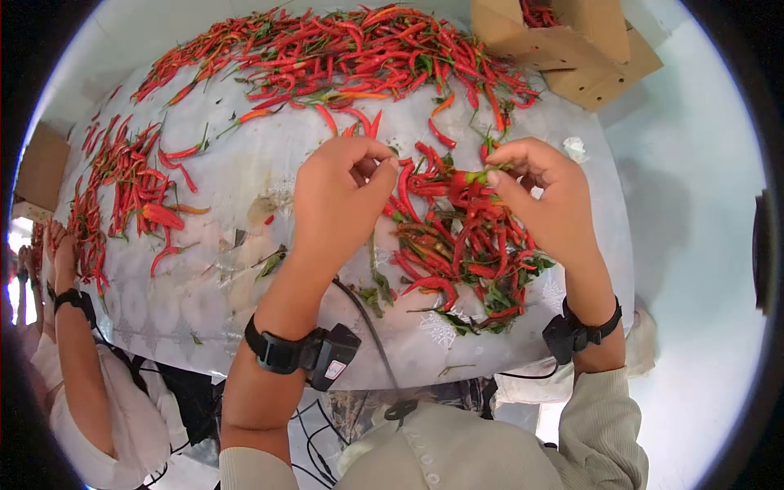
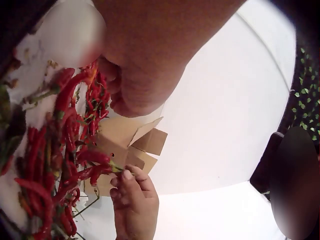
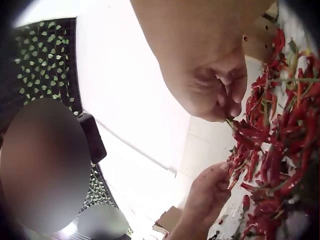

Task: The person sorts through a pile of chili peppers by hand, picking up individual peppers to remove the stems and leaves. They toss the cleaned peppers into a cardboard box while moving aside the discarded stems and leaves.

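Note:
My right hand (image 1: 547,192) pinches the green stem of a red chili pepper (image 1: 467,181) between thumb and forefinger, over a heap of chilies (image 1: 469,245). From the left wrist view, that chili (image 2: 95,157) points away from the fingertips, its stem in the pinch. My left hand (image 1: 339,192) is level with it on the other side, fingers curled and thumb tip against the forefinger. Its fingertips are right at the end of a curved red chili (image 1: 404,181); whether they hold it I cannot tell. Loose green leaves (image 1: 498,298) lie among the heap.
A large chili pile (image 1: 359,49) spreads along the far side of the covered table (image 1: 237,167), a smaller one (image 1: 126,175) at left. Cardboard boxes (image 1: 563,41) stand at the back right. Another person's arm (image 1: 82,359) reaches in at left. A black cable (image 1: 367,322) crosses the near edge.

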{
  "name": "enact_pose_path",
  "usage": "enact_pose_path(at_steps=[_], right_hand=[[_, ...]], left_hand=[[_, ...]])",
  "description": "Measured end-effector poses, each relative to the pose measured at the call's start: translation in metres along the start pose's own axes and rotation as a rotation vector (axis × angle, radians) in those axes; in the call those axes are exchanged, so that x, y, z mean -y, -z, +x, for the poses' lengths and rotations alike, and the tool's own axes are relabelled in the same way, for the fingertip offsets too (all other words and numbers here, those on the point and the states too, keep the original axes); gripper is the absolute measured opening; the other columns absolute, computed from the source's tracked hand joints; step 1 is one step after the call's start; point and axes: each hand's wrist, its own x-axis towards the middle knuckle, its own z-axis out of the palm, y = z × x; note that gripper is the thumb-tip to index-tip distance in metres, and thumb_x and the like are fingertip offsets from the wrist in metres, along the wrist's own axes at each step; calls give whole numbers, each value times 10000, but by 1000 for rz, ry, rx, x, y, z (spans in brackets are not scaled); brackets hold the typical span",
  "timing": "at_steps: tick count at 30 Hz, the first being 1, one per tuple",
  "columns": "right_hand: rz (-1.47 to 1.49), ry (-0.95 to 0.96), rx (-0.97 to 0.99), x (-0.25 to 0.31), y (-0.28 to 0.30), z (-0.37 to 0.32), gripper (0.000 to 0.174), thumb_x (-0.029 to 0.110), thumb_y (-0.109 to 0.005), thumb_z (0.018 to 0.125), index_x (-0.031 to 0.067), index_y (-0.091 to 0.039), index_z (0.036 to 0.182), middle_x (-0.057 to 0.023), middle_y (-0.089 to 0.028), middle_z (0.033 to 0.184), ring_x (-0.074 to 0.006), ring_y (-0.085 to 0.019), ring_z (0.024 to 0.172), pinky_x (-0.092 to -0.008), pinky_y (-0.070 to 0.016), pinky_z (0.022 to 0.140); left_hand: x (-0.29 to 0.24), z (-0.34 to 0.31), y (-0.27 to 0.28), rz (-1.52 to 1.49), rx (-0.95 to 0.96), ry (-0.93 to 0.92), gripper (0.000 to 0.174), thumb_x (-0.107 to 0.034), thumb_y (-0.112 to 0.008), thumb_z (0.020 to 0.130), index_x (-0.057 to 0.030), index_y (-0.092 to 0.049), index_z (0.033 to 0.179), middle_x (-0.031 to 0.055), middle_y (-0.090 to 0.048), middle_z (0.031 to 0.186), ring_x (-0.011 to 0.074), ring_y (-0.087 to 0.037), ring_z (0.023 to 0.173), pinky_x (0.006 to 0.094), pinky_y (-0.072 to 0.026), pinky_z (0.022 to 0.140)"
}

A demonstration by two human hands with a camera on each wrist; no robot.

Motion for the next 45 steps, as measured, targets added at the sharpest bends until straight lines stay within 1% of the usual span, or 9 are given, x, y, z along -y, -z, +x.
enact_pose_path(at_steps=[6,9,22,29,32,35,37,41,45], right_hand=[[372,-68,-47,1,20,2,156,76,-676,861,3,-609,981,-16,-648,869,-68,-597,786,-225,-483,704],[457,-48,132,8,34,2,157,76,-683,863,12,-603,982,-17,-643,868,-64,-594,788,-221,-478,698],[222,-82,27,27,92,43,139,146,-658,884,35,-607,950,-30,-643,816,-93,-621,739,-219,-440,619],[48,215,-518,7,160,157,322,270,-685,868,6,-630,1044,-3,-630,776,-56,-520,667,-217,-421,605],[-215,-80,-467,13,152,158,377,221,-664,864,23,-616,1181,-97,-688,931,-190,-640,781,-333,-505,732],[-659,298,-481,-12,128,121,351,287,-727,816,60,-647,1073,-52,-686,867,-149,-636,766,-278,-499,666],[-429,215,-258,-3,89,65,285,241,-742,779,81,-656,998,-64,-665,859,-209,-630,744,-331,-494,670],[-223,316,122,-15,29,1,143,142,-727,730,78,-637,820,-90,-588,796,-279,-569,702,-383,-456,635],[-89,269,216,-22,-2,-15,123,83,-702,731,76,-653,844,-90,-579,825,-292,-569,774,-383,-468,695]], left_hand=[[0,0,0,-32,-33,-14,106,-79,-679,810,7,-670,871,32,-600,722,83,-520,608,243,-429,568],[2,1,0,-26,-17,-11,109,-75,-678,810,7,-668,881,36,-605,736,86,-526,612,246,-434,574],[-3,0,4,-76,-22,29,106,-63,-682,814,5,-665,893,17,-587,724,68,-521,621,232,-428,567],[-6,-1,5,-55,17,16,94,-69,-678,825,2,-664,886,-2,-578,706,56,-509,615,225,-418,559],[-4,-1,3,-94,-5,11,86,-69,-674,831,-2,-665,884,-16,-564,688,45,-492,607,217,-402,549],[-3,0,4,-118,9,2,82,-66,-669,837,-1,-664,885,-27,-553,676,36,-475,599,210,-387,542],[-4,1,7,-114,25,14,79,-64,-666,840,2,-662,885,-32,-550,672,32,-469,594,205,-380,540],[-11,-3,2,-119,75,59,74,-61,-664,843,1,-659,882,-45,-547,666,26,-459,587,197,-371,534],[-7,-3,-2,-126,150,104,73,-63,-672,840,-4,-662,882,-53,-544,664,19,-444,579,194,-355,521]])
